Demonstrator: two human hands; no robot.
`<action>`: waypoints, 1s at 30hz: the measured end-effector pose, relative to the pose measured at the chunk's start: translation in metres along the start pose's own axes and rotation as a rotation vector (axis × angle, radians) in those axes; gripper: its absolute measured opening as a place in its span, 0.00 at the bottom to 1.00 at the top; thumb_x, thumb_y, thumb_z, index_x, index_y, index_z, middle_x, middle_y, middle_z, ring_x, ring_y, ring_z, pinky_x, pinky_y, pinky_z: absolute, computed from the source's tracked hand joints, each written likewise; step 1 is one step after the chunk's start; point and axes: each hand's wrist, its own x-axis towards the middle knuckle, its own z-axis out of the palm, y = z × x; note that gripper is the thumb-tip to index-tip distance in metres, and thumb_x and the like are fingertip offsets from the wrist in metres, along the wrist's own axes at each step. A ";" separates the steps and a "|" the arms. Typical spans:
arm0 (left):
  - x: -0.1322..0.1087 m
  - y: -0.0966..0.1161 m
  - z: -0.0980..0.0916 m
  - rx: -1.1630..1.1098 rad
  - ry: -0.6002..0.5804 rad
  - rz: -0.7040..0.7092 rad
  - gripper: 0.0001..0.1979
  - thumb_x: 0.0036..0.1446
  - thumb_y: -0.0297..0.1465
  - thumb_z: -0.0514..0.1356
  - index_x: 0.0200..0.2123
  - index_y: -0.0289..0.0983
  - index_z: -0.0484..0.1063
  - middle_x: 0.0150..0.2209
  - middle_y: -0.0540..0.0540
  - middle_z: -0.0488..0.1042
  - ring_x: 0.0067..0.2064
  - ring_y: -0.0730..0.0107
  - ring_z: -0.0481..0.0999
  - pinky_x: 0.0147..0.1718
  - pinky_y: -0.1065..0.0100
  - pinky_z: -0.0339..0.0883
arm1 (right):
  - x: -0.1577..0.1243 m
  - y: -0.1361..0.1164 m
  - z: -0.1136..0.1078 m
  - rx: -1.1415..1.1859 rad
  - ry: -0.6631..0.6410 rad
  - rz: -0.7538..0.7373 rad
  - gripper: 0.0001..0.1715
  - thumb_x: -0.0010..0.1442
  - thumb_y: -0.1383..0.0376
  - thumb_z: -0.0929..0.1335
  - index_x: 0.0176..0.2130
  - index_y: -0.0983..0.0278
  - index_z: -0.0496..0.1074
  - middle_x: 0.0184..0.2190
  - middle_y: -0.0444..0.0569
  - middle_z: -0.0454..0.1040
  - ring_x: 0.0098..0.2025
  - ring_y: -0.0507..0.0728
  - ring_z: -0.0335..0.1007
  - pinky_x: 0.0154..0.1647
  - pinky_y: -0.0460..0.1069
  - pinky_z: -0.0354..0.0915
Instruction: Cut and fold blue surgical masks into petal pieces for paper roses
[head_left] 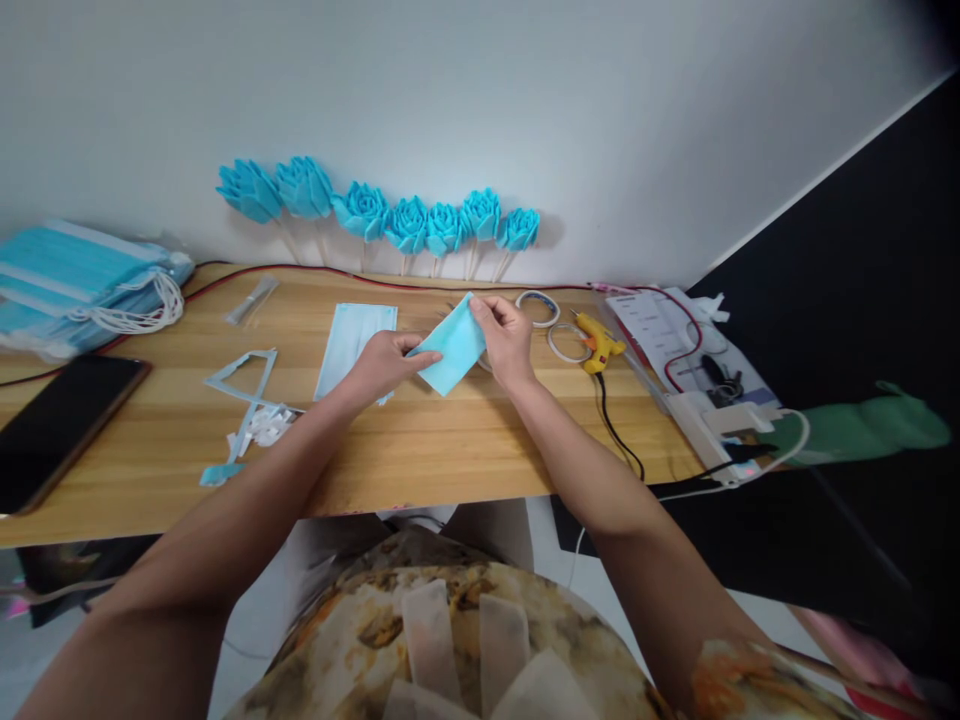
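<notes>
A folded piece of light blue mask fabric is held tilted above the table between my two hands. My left hand pinches its left corner, thumb lying across the front. At the top corner, my right hand grips it between thumb and fingers. Flat on the wood beside my left hand lies a pale blue rectangular mask sheet, partly covered by that hand. Just right of my right hand are a roll of tape, a second ring and a yellow glue gun.
Several blue fabric flowers on sticks lean against the wall. At left are a mask stack, a phone, cut strips and white scraps. A power strip with cables sits at the right edge.
</notes>
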 end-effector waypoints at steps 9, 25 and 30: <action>0.001 -0.002 0.001 0.063 -0.027 0.022 0.20 0.45 0.46 0.71 0.22 0.35 0.73 0.22 0.54 0.63 0.26 0.74 0.59 0.27 0.69 0.51 | 0.000 -0.001 -0.001 -0.052 -0.010 -0.008 0.23 0.60 0.46 0.71 0.30 0.63 0.74 0.25 0.41 0.66 0.29 0.51 0.58 0.31 0.47 0.58; 0.000 0.001 0.002 0.138 -0.029 0.033 0.19 0.46 0.44 0.69 0.22 0.37 0.68 0.23 0.53 0.60 0.28 0.74 0.58 0.27 0.68 0.49 | 0.000 0.001 -0.002 -0.045 -0.015 -0.058 0.21 0.61 0.48 0.70 0.30 0.63 0.75 0.25 0.42 0.67 0.29 0.51 0.60 0.31 0.47 0.60; 0.001 -0.001 0.002 0.171 -0.084 0.053 0.16 0.48 0.40 0.67 0.21 0.37 0.66 0.23 0.54 0.60 0.27 0.73 0.59 0.27 0.68 0.50 | 0.000 -0.001 -0.001 -0.061 -0.022 -0.065 0.20 0.60 0.49 0.71 0.31 0.64 0.77 0.25 0.42 0.71 0.29 0.51 0.62 0.31 0.47 0.61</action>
